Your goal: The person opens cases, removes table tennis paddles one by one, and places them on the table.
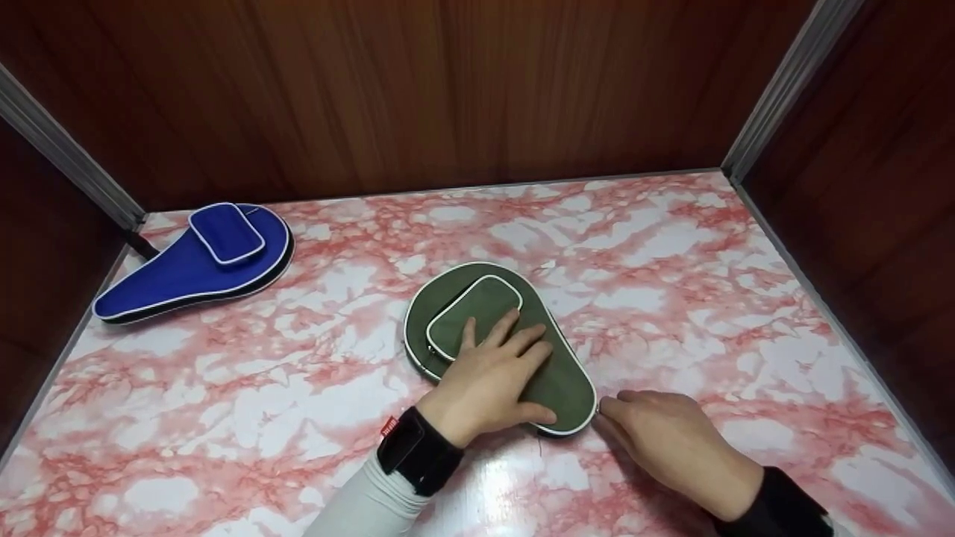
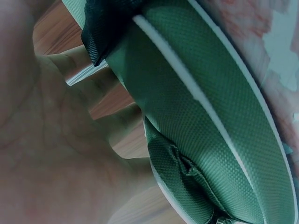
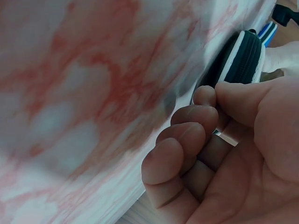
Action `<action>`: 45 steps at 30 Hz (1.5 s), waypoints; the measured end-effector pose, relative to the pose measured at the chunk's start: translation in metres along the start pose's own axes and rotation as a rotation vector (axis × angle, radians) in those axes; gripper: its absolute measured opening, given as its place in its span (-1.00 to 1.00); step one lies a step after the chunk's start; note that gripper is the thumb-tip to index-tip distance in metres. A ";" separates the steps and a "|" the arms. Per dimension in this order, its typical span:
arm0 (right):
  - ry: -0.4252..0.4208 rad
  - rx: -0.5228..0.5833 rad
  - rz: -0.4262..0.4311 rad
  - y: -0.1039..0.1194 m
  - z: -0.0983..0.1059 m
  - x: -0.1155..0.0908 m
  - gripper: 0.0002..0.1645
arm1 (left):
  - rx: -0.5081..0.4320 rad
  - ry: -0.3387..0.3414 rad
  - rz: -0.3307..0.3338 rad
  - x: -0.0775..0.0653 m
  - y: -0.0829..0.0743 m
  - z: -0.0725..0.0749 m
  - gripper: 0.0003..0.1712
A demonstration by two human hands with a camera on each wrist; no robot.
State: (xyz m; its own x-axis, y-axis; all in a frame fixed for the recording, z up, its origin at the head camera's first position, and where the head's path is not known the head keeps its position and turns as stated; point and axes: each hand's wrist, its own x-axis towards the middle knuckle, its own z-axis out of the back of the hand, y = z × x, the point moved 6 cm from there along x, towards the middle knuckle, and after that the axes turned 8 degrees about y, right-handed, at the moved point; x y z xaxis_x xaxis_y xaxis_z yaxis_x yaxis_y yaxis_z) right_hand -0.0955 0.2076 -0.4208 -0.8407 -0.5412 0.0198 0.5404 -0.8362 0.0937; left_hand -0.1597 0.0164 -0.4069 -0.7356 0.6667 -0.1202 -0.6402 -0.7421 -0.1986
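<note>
A green table tennis paddle case (image 1: pixel 571 391) with white piping lies on the table, its front pocket (image 1: pixel 477 313) facing up. My left hand (image 1: pixel 489 380) rests on it with spread fingers across the pocket and the body. In the left wrist view, the case's side (image 2: pixel 187 93) shows beside my palm. At the narrow end, my right hand (image 1: pixel 671 436) pinches the zipper pull (image 1: pixel 598 407) between thumb and forefinger, mostly hidden by the fingertips. The right wrist view shows the dark zipper band (image 3: pixel 243 58) just beyond that pinch, with the other fingers curled.
A blue paddle case (image 1: pixel 186 272) with a pocket lies at the far left, a dark strap (image 1: pixel 140 244) beside it. Wood-grain panels (image 1: pixel 448 97) with metal corner strips wall the back and sides. The tabletop (image 1: pixel 671 246) has a red and white marbled pattern.
</note>
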 end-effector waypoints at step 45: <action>-0.049 0.090 -0.239 -0.071 0.005 0.062 -0.54 | 0.003 -0.016 0.085 -0.007 0.045 0.013 -0.19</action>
State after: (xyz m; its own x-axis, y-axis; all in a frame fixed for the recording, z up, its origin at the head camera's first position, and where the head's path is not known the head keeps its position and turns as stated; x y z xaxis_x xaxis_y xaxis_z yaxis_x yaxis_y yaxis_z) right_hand -0.1862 0.2340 -0.4211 -0.9460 -0.3224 0.0346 0.3230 -0.9272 0.1897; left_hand -0.1857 -0.0224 -0.4025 -0.7910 0.5997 -0.1211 -0.5755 -0.7965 -0.1855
